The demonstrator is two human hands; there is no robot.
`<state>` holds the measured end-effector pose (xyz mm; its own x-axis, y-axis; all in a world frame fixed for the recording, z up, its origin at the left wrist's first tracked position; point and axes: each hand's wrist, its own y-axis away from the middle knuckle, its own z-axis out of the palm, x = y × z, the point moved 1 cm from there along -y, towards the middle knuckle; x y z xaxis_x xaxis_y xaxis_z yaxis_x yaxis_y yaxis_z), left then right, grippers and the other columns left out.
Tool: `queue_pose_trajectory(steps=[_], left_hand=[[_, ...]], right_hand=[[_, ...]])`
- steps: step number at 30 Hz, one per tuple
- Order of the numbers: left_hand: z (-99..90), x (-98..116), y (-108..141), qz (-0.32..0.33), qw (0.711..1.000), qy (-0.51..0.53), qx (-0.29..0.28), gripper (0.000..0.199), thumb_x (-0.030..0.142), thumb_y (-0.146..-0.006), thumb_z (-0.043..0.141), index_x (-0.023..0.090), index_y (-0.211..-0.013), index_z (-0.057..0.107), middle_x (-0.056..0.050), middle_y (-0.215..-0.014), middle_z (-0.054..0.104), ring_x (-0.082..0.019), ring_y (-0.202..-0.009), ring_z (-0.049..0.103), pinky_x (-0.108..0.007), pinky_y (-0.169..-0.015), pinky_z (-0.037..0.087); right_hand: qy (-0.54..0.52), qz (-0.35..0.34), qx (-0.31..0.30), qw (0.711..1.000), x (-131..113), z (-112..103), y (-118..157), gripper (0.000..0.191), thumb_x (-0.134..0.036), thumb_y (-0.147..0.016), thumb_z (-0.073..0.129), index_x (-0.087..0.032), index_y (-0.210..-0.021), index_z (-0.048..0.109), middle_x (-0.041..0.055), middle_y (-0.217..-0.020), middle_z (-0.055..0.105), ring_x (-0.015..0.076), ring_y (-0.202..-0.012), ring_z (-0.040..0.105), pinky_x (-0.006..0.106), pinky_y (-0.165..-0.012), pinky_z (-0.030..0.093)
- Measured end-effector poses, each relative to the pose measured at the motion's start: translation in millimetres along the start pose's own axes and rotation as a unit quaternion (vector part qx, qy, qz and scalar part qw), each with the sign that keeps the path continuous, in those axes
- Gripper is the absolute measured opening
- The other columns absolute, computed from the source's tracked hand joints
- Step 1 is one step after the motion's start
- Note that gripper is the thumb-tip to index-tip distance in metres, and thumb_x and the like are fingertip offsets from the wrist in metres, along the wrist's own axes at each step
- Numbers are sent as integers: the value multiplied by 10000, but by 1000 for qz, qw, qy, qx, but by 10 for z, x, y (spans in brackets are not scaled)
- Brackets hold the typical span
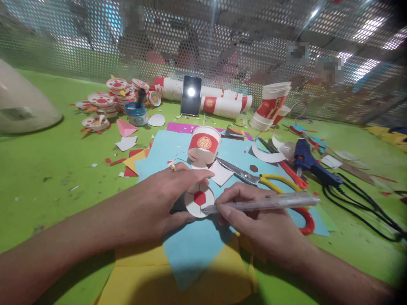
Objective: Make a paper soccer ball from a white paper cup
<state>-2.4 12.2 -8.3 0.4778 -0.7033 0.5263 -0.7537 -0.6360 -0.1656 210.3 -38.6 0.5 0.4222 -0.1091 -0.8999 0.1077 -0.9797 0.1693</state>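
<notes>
My left hand (155, 199), with a gold ring on one finger, holds a small white paper disc (192, 205) between thumb and fingers. A red hexagon (200, 198) lies at the disc's middle, with thin dark lines running out from it. In my right hand (251, 216) is a clear pen (267, 201), its tip touching the disc just below the hexagon. Behind the disc a red and white paper cup (204, 145) stands on light blue paper (168, 148). Scissors with red and yellow handles (280, 181) lie beside my right hand, partly hidden by it.
A blue glue gun (310, 161) with a black cord lies at right. Stacked cups (270, 106), a phone (191, 96) and a blue jar (136, 114) stand toward the back. Decorated paper discs (101, 101) are piled at left. Paper scraps litter the green table (76, 169).
</notes>
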Motion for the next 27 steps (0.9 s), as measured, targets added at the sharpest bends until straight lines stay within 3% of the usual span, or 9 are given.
queue_pose_trajectory(steps=[15, 27], left_hand=[[2, 24, 25, 12, 1000, 14, 8, 512, 290, -914, 662, 292, -1384, 458, -35, -1234, 651, -251, -1143, 581, -378, -951, 471], [8, 35, -1, 22, 999, 15, 18, 506, 313, -940, 640, 292, -1403, 438, -34, -1256, 648, -232, -1144, 581, -367, -952, 469]], right_hand=[[-7, -20, -31, 999, 3, 0, -7, 54, -183, -738, 608, -210, -706, 643, -18, -618, 655, 117, -568, 564, 229, -521, 430], [15, -14, -12, 1000, -39, -30, 11, 65, -227, -770, 608, -213, -749, 668, -13, -671, 676, 124, -618, 593, 232, -554, 444]])
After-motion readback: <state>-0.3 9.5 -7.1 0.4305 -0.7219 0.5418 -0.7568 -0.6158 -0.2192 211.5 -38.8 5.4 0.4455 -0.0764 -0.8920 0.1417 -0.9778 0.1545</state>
